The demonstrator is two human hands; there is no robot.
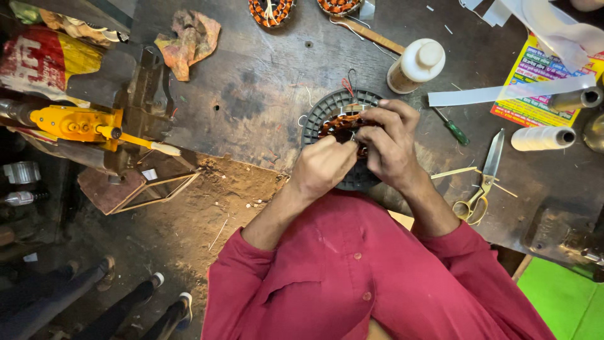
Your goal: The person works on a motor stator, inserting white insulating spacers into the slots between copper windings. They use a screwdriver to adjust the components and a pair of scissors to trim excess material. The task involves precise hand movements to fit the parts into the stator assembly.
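A small motor stator (pixel 340 125) with copper-coloured windings rests on a black round ribbed disc (pixel 323 111) at the middle of the dark workbench. My right hand (pixel 391 143) curls over the stator's right side and grips it. My left hand (pixel 322 166) comes in from the lower left, its fingertips pinched together at the windings, touching the fingers of the right hand. Both hands cover much of the stator. A thin red and dark wire loop (pixel 350 84) sticks out beyond the disc. My sleeves are red.
Scissors (pixel 482 184), a green-handled screwdriver (pixel 454 131), a white bottle (pixel 416 65), a thread spool (pixel 542 138) and a white paper strip (pixel 509 93) lie to the right. A yellow hand-cranked tool (pixel 78 124) and a rag (pixel 189 39) are left. Two more stators (pixel 270 11) sit at the top. Other people's feet (pixel 165 296) stand lower left.
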